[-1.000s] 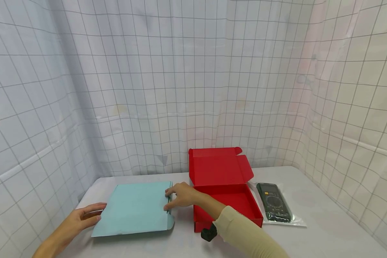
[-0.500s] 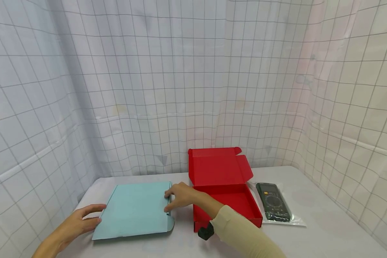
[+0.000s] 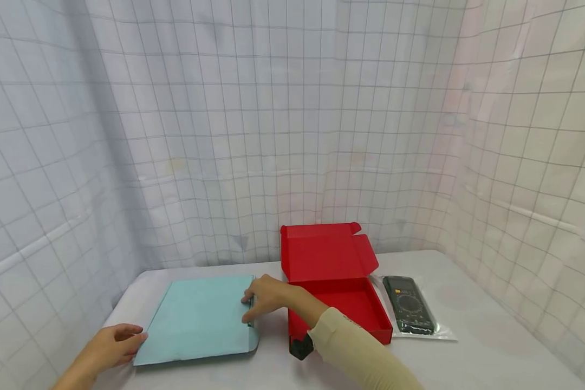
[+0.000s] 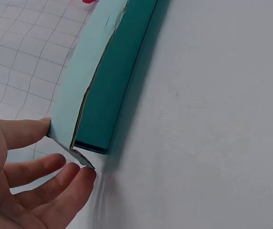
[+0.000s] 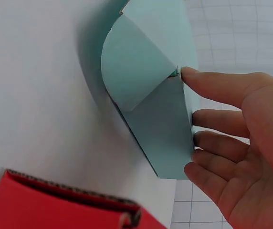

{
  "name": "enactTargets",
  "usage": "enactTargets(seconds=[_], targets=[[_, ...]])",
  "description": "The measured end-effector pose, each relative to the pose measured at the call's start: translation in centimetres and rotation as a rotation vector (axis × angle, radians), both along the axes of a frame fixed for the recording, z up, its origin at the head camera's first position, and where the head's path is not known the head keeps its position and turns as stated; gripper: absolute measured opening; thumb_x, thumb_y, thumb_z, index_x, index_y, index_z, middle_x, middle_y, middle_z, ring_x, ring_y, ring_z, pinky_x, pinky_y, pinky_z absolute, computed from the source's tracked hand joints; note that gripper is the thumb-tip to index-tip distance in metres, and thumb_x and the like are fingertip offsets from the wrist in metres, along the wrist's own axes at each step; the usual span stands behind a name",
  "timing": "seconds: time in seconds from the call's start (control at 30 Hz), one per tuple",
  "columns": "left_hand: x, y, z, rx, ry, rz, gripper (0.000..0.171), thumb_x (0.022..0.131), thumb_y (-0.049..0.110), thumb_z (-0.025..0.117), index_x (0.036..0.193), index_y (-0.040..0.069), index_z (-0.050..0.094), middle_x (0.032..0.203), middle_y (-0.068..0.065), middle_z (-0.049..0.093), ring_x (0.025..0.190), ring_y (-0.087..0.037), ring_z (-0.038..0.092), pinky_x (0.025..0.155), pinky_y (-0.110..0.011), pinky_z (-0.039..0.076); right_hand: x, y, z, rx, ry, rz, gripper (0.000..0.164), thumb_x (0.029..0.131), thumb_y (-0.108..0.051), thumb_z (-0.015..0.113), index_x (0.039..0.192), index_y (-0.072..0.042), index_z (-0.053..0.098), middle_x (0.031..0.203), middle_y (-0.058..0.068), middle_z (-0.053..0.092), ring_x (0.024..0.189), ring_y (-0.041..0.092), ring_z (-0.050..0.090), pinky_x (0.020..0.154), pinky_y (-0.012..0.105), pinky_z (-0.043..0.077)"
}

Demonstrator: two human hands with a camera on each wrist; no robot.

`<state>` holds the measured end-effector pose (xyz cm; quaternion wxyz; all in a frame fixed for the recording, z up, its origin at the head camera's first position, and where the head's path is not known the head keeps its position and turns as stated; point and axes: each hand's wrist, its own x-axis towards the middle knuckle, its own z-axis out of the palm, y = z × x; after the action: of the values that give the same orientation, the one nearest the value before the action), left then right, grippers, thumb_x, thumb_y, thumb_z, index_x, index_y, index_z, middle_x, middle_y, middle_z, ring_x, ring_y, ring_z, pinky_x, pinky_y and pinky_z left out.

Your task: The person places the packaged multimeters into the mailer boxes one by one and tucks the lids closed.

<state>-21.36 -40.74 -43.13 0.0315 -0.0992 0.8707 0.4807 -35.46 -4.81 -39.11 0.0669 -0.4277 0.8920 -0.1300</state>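
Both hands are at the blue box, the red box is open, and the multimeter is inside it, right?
No, the multimeter isn't inside the red box: the head view shows it in a clear bag on the table, to the right of that box. The rest stands: left hand and right hand are at the blue box, and the red box is open.

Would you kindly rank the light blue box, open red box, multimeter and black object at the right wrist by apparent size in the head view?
1. Light blue box and open red box: too alike to rank, as the right arm hides part of the red one.
2. Multimeter.
3. Black object.
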Motion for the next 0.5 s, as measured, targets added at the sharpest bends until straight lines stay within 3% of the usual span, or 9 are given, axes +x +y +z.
enactTargets(seconds=[0.17,0.33,0.5], targets=[[0.5,0.5,-0.3,-0.078,-0.047,0.054,0.068,0.098,0.040,0.071,0.117,-0.024,0.059,0.098,-0.012,0.070,0.087,-0.025,0.069,0.074,-0.039,0.062,0.0,-0.2,-0.1,0.003,0.019,0.008,0.046,0.086,-0.044,0.084,0.124,-0.019,0.078,0.125,-0.009,0.070,0.112,0.009,0.061,0.081,0.019,0.053],[1.0,0.2,-0.4,-0.137,-0.078,0.048,0.071,0.095,0.047,0.072,0.111,-0.021,0.064,0.098,-0.017,0.070,0.089,-0.030,0.069,0.077,-0.043,0.061,0.1,-0.3,0.1,-0.001,0.020,0.006,0.045,0.086,-0.043,0.084,0.124,-0.020,0.079,0.123,-0.009,0.071,0.111,0.008,0.061,0.081,0.019,0.053],[1.2,0.1,-0.4,-0.137,-0.092,0.029,0.064,0.096,0.044,0.072,0.110,-0.019,0.067,0.098,-0.016,0.072,0.090,-0.030,0.071,0.079,-0.044,0.060,0.3,-0.3,0.3,-0.001,0.007,-0.002,0.044,0.086,-0.042,0.084,0.124,-0.020,0.079,0.123,-0.009,0.071,0.111,0.007,0.061,0.082,0.019,0.053]])
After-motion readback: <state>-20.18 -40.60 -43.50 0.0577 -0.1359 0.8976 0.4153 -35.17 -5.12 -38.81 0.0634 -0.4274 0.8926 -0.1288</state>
